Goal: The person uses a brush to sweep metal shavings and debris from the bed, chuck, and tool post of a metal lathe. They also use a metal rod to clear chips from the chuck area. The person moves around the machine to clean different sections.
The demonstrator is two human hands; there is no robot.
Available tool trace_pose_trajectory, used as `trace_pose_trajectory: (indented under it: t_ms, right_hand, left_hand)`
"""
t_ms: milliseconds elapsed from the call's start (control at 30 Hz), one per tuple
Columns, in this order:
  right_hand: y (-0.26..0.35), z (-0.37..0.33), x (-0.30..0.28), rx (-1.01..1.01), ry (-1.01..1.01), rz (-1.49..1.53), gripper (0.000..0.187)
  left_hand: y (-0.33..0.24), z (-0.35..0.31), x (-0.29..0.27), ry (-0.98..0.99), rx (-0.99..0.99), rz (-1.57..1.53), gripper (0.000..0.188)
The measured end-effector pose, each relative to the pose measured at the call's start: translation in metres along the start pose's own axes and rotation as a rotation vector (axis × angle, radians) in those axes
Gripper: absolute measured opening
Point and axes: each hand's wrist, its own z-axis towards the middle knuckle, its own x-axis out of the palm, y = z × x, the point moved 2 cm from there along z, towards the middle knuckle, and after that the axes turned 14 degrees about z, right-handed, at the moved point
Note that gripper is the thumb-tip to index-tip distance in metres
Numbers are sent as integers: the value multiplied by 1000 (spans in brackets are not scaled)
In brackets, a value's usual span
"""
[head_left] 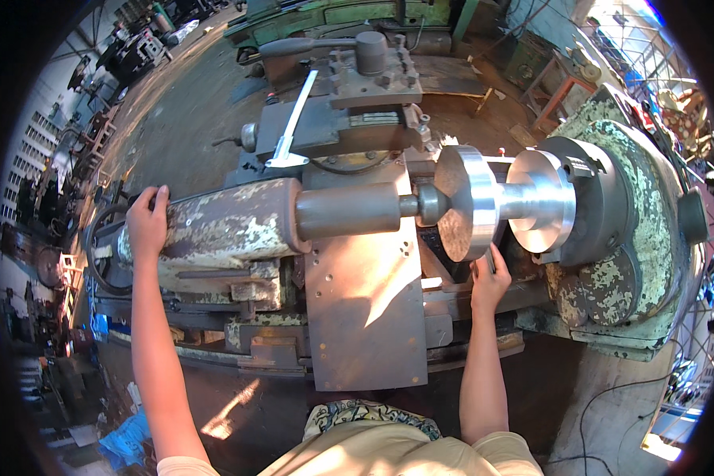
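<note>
My left hand [146, 222] lies over the rear end of the tailstock [230, 214], beside its handwheel [95, 254]. Its fingers are stretched out and somewhat apart. A shiny turned metal workpiece [520, 201] with two round flanges sits between the chuck [591, 198] and the live centre [431, 205]. Just below the larger flange [470, 202], my right hand [490, 282] is raised with its fingers closed. A thin dark edge shows at its fingertips; what they hold is hidden.
A vernier caliper [295, 119] lies across the compound slide, next to the tool post [373, 67] and its long handle. The tailstock quill [349, 210] extends toward the workpiece. A flat metal plate [365, 333] covers the bed's middle. The green, peeling headstock [611, 293] stands at right.
</note>
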Motion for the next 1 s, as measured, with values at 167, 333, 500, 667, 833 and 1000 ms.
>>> trace_pose_trajectory:
  t_ms: [167, 333, 500, 667, 833, 1000]
  right_hand:
    - [-8, -10, 5, 75, 200, -230, 33]
    - [9, -29, -10, 23, -76, -61, 41]
    - [-2, -10, 4, 33, 147, -83, 33]
    - [3, 4, -6, 3, 44, -54, 37]
    - [12, 10, 5, -138, 111, -68, 38]
    - [1, -41, -11, -165, 16, -213, 38]
  left_hand:
    - [-2, -3, -1, -81, 6, -54, 33]
    - [0, -3, -1, -18, -48, -57, 32]
    - [-3, -3, -3, -57, -21, -119, 30]
    - [-3, -1, -4, -42, -17, -95, 31]
    - [-4, 0, -3, -50, 17, -49, 31]
    - [0, 1, -1, -52, 16, -58, 32]
